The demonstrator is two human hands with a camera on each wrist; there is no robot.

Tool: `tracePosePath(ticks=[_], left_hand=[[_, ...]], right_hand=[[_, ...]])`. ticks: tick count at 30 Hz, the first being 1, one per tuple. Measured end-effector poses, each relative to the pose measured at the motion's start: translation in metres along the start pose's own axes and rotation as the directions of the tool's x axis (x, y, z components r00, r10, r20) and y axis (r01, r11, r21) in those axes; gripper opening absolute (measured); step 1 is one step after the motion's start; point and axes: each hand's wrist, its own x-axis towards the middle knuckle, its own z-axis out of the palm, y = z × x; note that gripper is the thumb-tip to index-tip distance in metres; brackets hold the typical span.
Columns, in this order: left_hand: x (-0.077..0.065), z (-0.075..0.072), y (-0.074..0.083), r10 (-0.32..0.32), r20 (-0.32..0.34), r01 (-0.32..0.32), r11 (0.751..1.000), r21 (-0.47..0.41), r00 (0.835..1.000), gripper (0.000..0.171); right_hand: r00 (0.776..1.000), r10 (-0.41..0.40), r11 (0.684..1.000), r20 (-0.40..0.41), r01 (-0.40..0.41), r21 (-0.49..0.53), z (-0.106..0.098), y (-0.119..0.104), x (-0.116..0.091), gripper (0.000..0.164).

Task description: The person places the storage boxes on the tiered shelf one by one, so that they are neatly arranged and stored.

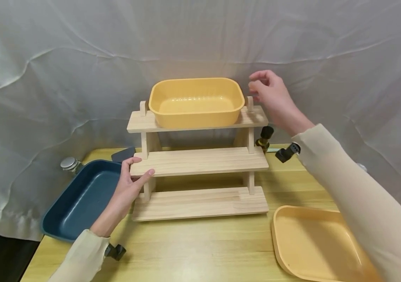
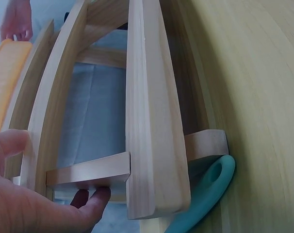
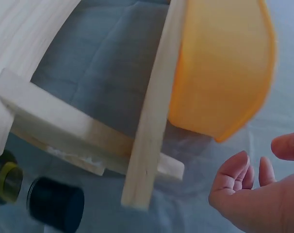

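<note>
A three-tier wooden shelf stand (image 1: 200,161) stands upright on the table. My left hand (image 1: 131,190) grips the left end of its middle board, thumb on the board and fingertips at the side support in the left wrist view. On the top board sits a yellow basin (image 1: 196,119), its inside showing nothing held. My right hand (image 1: 274,96) hovers apart from the basin's right end, above the stand's right peg (image 1: 250,103). Its fingers bend loosely around nothing, as the right wrist view also shows.
A dark blue basin (image 1: 87,199) lies left of the stand, near a silver-lidded jar (image 1: 69,163). Another yellow basin (image 1: 316,239) sits front right, partly behind my sleeve. A black-capped bottle (image 1: 265,135) stands behind the stand's right side. A teal handle (image 2: 210,187) shows beneath it.
</note>
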Motion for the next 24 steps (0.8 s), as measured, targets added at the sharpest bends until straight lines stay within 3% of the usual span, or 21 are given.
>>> tracePosePath(ticks=[6,11,18,24], left_hand=[[0.001,-0.001,-0.001,0.000,-0.004,0.000,1.000,0.005,1.000,0.071],[0.002,-0.001,-0.001,0.003,-0.004,-0.003,1.000,0.002,1.000,0.071],[0.002,-0.004,-0.003,0.026,-0.007,-0.026,1.000,-0.009,1.000,0.070],[0.002,-0.003,-0.007,0.015,-0.005,-0.015,0.999,-0.028,1.000,0.070]], right_hand=[[1.000,0.014,0.983,-0.003,-0.013,0.184,-0.027,0.004,-0.020,0.018],[0.999,0.026,0.970,0.030,-0.032,0.240,-0.057,0.019,-0.043,0.017],[0.998,-0.015,0.947,0.055,-0.004,0.321,-0.112,0.060,-0.099,0.017],[0.999,-0.017,0.938,0.030,0.005,0.347,-0.168,0.105,-0.146,0.019]])
